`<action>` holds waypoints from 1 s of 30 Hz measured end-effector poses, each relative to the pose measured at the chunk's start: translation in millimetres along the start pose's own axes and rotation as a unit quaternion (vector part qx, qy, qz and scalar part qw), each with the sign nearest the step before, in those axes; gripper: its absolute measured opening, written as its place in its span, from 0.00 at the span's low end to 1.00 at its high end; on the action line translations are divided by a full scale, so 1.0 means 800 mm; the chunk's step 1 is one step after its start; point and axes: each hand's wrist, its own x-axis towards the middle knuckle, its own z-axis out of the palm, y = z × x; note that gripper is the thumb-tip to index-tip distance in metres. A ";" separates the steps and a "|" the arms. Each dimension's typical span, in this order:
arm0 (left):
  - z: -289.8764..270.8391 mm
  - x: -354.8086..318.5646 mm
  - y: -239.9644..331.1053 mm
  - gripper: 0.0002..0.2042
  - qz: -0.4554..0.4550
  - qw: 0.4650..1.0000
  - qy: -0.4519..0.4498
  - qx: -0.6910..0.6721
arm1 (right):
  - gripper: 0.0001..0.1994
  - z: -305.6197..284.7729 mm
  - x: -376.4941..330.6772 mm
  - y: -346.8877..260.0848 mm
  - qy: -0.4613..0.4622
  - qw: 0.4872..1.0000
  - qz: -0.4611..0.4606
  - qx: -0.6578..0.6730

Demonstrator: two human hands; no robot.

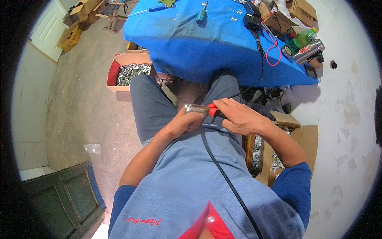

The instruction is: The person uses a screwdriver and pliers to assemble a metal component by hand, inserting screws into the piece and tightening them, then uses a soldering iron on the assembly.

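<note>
My left hand (187,121) holds a small silvery metal part (196,108) over my lap. My right hand (234,115) grips a red clip (213,110) with a black cable, pressed against the end of the metal part. A black cable (229,181) runs from the clip down over my grey shirt. Both hands meet just in front of the blue-covered table (207,51).
On the table lie a green-handled screwdriver (201,16), a black device with red and black wires (254,22), a tape roll, a green bottle (304,38) and a steel flask (308,51). Cardboard boxes of metal parts stand at my left (129,73) and right (274,159).
</note>
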 end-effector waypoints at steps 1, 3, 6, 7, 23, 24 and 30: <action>-0.001 0.000 0.000 0.09 -0.004 1.000 -0.004 -0.001 | 0.27 -0.003 0.001 0.000 -0.028 0.999 0.019 0.009; -0.002 -0.001 0.000 0.10 -0.012 1.000 -0.010 -0.003 | 0.29 -0.013 0.005 -0.005 -0.083 0.995 0.055 0.028; 0.000 -0.003 0.001 0.10 -0.008 1.000 -0.021 0.000 | 0.24 -0.001 0.005 0.014 -0.047 0.993 -0.032 0.102; 0.000 -0.004 0.001 0.10 -0.010 1.000 -0.027 -0.003 | 0.24 0.001 0.004 0.015 -0.046 0.993 -0.030 0.103; 0.013 -0.005 0.005 0.14 -0.048 0.998 -0.004 0.030 | 0.22 0.007 0.006 0.001 -0.033 0.998 0.019 0.045; 0.014 -0.006 0.005 0.14 -0.050 0.998 0.001 0.035 | 0.22 0.007 0.006 0.000 -0.027 0.999 0.025 0.030; 0.011 -0.004 0.001 0.13 -0.036 0.998 -0.023 0.046 | 0.21 0.017 0.005 0.006 0.027 0.999 -0.019 -0.003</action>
